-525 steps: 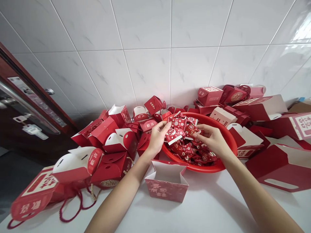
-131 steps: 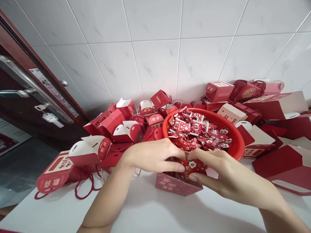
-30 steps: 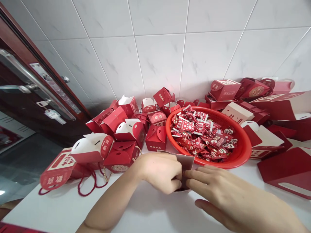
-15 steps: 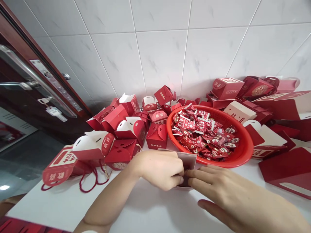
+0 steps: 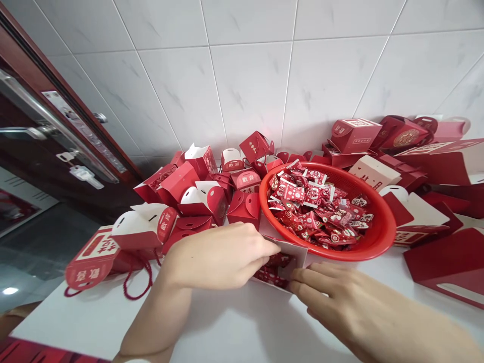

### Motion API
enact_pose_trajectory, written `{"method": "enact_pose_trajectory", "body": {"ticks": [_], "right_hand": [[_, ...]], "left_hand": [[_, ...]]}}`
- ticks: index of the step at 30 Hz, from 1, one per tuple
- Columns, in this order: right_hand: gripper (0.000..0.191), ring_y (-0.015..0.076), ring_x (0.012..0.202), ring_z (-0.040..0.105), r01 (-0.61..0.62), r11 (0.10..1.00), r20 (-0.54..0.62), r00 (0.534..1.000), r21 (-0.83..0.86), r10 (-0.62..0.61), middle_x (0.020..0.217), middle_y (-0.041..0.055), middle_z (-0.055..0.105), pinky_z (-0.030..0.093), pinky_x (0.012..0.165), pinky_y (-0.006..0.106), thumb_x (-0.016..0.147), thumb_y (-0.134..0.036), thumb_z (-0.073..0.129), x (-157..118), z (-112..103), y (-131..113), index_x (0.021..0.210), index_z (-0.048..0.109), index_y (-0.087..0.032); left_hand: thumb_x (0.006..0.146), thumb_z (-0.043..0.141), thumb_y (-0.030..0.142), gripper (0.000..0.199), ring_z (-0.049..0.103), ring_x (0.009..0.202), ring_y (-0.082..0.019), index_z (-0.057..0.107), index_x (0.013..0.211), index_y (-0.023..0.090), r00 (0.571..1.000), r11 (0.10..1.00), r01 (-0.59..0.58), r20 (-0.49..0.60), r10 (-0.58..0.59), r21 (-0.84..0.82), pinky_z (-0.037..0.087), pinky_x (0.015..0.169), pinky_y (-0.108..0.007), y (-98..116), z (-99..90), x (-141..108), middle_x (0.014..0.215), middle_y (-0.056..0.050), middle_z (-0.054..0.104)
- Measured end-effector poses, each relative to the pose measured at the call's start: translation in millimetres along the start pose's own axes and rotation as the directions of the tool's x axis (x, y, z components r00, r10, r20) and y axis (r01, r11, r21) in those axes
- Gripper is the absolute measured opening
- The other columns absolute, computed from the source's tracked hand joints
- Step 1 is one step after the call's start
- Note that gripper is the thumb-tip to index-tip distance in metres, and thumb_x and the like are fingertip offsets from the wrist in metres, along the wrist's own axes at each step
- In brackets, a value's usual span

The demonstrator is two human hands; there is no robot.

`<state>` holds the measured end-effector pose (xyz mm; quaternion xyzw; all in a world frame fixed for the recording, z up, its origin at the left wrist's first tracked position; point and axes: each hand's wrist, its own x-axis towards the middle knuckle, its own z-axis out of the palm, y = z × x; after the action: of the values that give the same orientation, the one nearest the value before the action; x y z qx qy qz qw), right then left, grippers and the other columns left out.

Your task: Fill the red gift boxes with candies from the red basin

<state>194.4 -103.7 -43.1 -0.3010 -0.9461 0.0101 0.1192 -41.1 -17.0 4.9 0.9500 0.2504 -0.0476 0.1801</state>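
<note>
An open box stands on the white table between my hands, with red-wrapped candies inside it. My left hand is bent over the box's left side, its fingers closed on that edge of the box. My right hand lies against the right side of the box, fingers stretched out, the tips at its rim. Just behind the box sits a red plastic basket holding many wrapped candies.
Several red and white gift boxes crowd the left and back. More boxes are piled at the right. A tiled wall rises behind, and a dark door with keys is at the left.
My left hand has come up out of the box and moved left to its side, uncovering the candies inside. My right hand has shifted slightly at the right side.
</note>
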Motion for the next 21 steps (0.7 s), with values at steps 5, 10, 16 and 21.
{"method": "enact_pose_trajectory", "body": {"ticks": [5,10,16,21], "right_hand": [[0.036,0.0248,0.099,0.076,0.005,0.999,-0.045,0.999,-0.036,-0.007,0.111,0.0091,0.078,0.062,0.085,0.034,0.095,-0.004,0.051,-3,-1,-10,0.123,0.068,-0.019],[0.038,0.0239,0.1,0.077,-0.017,1.0,-0.061,0.998,-0.019,0.015,0.123,0.0102,0.076,0.063,0.082,0.031,0.094,-0.003,0.052,-7,-5,-10,0.123,0.069,-0.021],[0.035,0.024,0.106,0.075,-0.083,0.993,-0.075,0.993,0.083,0.089,0.13,0.0096,0.073,0.063,0.088,0.034,0.098,-0.007,0.049,-3,-14,5,0.121,0.069,-0.024],[0.03,0.0227,0.096,0.075,-0.145,0.985,-0.079,0.985,0.09,0.153,0.126,0.0117,0.072,0.061,0.078,0.034,0.1,-0.007,0.047,-3,-16,14,0.114,0.069,-0.021]], "left_hand": [[0.102,0.049,0.017,0.031,0.074,0.096,-0.02,0.073,0.12,0.023,0.996,1.0,-0.006,-0.092,0.003,-0.027,0.053,0.086,-0.029,3,-2.4,-23,0.109,-0.004,0.08],[0.101,0.056,0.025,0.027,0.073,0.103,-0.021,0.074,0.12,0.026,0.983,0.995,0.096,-0.16,-0.095,-0.002,0.051,0.089,-0.03,5,-3.6,-33,0.114,-0.002,0.079],[0.1,0.056,0.024,0.033,0.07,0.112,-0.022,0.067,0.131,0.025,0.98,0.993,0.122,-0.158,-0.122,-0.011,0.049,0.094,-0.03,-11,-2.4,-18,0.125,-0.004,0.074],[0.095,0.062,0.029,0.032,0.071,0.095,-0.023,0.062,0.127,0.024,0.972,0.977,0.214,-0.097,-0.214,-0.017,0.047,0.077,-0.028,-11,-6.3,-11,0.103,-0.001,0.076]]}}
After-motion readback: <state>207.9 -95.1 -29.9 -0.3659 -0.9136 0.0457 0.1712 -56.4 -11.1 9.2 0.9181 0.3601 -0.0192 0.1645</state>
